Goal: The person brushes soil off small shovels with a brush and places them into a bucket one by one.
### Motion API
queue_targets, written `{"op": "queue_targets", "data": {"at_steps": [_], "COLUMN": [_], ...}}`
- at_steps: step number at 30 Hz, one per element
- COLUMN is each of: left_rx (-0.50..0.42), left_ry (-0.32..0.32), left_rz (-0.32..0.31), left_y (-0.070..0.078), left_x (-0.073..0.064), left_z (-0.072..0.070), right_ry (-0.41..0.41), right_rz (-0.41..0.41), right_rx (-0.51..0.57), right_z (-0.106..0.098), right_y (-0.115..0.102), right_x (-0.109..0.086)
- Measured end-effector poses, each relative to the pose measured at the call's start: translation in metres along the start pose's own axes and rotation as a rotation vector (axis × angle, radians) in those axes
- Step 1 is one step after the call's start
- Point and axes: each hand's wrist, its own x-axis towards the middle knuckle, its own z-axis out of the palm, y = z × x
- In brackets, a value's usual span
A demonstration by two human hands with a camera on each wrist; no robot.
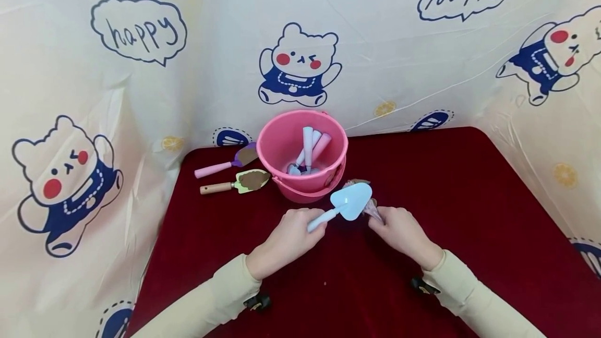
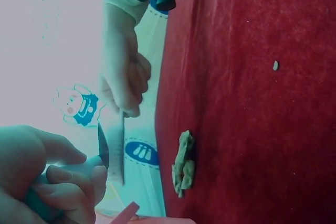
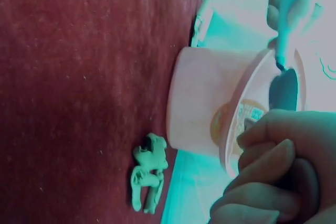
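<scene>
A small light blue trowel point(image 1: 351, 200) is held by its handle in my left hand point(image 1: 295, 231), its broad blade angled toward the right hand. My right hand point(image 1: 403, 231) pinches a thin pale lilac piece point(image 1: 372, 210) beside the blade's right edge; its kind is unclear. In the left wrist view this pale piece point(image 2: 116, 150) looks flat and straight, close to the dark-looking trowel blade point(image 2: 103, 142). Curled fingers hide part of it in the right wrist view. Behind the blade lies a crumpled clump point(image 3: 149, 169) on the cloth, partly covered in the head view.
A pink bucket point(image 1: 300, 188) stands just beyond the hands, with several trowels point(image 1: 308, 145) inside, handles up. Left of it lie a purple trowel with a pink handle point(image 1: 213, 169) and a green trowel with a wooden handle point(image 1: 216, 188), brown on their blades. Dark red cloth point(image 1: 324, 306) covers the table.
</scene>
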Motion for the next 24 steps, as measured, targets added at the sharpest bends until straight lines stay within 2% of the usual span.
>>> {"op": "queue_targets", "data": {"at_steps": [5, 11, 13, 18, 20, 24], "left_rx": [0.020, 0.011, 0.007, 0.023, 0.025, 0.030], "left_ry": [-0.003, 0.006, 0.019, 0.013, -0.002, -0.010], "left_rz": [-0.003, -0.017, -0.012, -0.002, -0.006, 0.005], "left_y": [-0.0003, -0.0006, -0.0004, -0.0020, -0.0032, -0.0047], "left_x": [0.0010, -0.0010, -0.0010, -0.0009, -0.0023, -0.0048], "left_z": [0.0026, -0.0005, -0.0012, 0.0005, 0.0013, 0.0004], "right_ry": [-0.063, 0.015, 0.016, -0.089, -0.105, -0.026], "right_rz": [-0.047, -0.006, 0.008, -0.039, -0.055, -0.016], "right_rx": [0.004, -0.002, 0.006, 0.022, 0.015, -0.012], "right_z": [0.0037, 0.0001, -0.0003, 0.0037, 0.0046, 0.0018], "right_y": [-0.0048, -0.0034, -0.0032, -0.0067, -0.0072, -0.0045], "right_x": [-0.0025, -0.0024, -0.0024, -0.0038, -0.0041, -0.0016]}}
